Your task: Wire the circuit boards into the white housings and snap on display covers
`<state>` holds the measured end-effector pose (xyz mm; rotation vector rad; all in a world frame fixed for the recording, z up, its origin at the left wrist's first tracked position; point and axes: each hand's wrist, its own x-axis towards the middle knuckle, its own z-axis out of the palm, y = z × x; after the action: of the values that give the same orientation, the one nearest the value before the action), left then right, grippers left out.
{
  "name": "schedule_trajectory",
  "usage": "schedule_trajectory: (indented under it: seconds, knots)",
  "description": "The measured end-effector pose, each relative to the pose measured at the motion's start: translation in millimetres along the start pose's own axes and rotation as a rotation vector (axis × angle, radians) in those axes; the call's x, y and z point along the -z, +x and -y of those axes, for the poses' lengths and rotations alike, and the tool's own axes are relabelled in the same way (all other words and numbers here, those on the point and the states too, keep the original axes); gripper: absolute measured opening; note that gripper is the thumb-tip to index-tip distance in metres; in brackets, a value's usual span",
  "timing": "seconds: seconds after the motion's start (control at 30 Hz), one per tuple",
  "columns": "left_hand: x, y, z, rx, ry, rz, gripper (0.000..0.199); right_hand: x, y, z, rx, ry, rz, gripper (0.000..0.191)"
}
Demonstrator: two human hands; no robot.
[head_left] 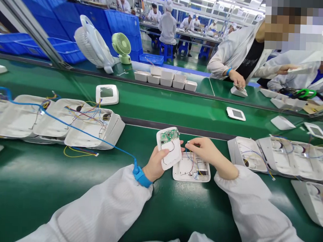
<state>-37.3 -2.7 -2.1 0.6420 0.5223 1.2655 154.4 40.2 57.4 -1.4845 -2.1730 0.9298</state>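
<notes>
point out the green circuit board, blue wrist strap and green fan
Green circuit board (169, 135), head view, middle of its face
Blue wrist strap (143, 177), head view, on the band
Green fan (121, 44), head view, on its grille

I can read no words, brands or numbers anywhere in my view. Pale print, apparently lettering, crosses the black shirt (252, 60) of a person on the far side of the worktop (162, 103), but it is too small and blurred for me to spell out. The green circuit board (169, 135) on the white cover (171, 159) carries tiny light marks; I cannot tell whether they are characters or components. On the far-left display panel (106, 92), I see pale streaks across the grey screen, which I cannot resolve into digits.
</notes>
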Motion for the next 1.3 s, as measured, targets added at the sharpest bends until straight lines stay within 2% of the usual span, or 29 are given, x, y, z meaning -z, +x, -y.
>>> schedule_trajectory:
  seconds: [0.07, 0.17, 0.33, 0.43, 0.6, 0.7, 0.77, 0.93, 1.0, 1.17, 1.3]
  knots:
    - [2.4, -1.6, 4.1, -0.016, 0.024, 0.032, 0.049, -2.9, -7.0, 4.8, 0.039, 0.256, -0.045, 0.027]
    - [3.7, -3.2, 7.0, -0.031, 0.086, 0.102, 0.054, -7.6, -20.4, 15.2, 0.05, 0.552, -0.021, 0.025]
    - [2.8, -7.7, 9.2, -0.084, 0.169, 0.174, 0.054, -24.9, -27.7, 23.1, -0.111, 0.778, 0.055, 0.025]
    - [2.2, -9.1, 9.5, -0.098, 0.196, 0.197, 0.054, -31.8, -28.0, 20.9, -0.106, 0.661, 0.016, 0.023]
    - [-0.9, -9.1, 7.7, -0.099, 0.195, 0.187, 0.052, -34.7, -29.6, 15.3, 0.085, -0.005, -0.215, 0.011]
    - [-0.2, -9.4, 8.7, -0.084, 0.203, 0.174, 0.055, -34.0, -29.4, 14.9, 0.124, -0.266, -0.226, 0.012]
    - [2.5, -9.7, 10.9, -0.087, 0.238, 0.17, 0.057, -31.7, -29.2, 15.9, 0.123, -0.249, -0.19, 0.013]
    - [9.8, -11.5, 17.0, -0.108, 0.343, 0.194, 0.062, -23.2, -29.0, 17.7, 0.075, 0.153, -0.067, 0.018]
    - [10.5, -12.1, 17.8, -0.094, 0.361, 0.197, 0.062, -21.5, -28.8, 17.5, 0.05, 0.239, -0.056, 0.018]
    - [8.5, -11.6, 16.5, -0.095, 0.401, 0.178, 0.06, -23.5, -28.1, 18.0, 0.065, 0.237, -0.098, 0.019]
    - [6.9, -11.1, 14.7, -0.111, 0.449, 0.166, 0.052, -28.9, -29.5, 17.6, 0.101, 0.099, -0.21, 0.02]
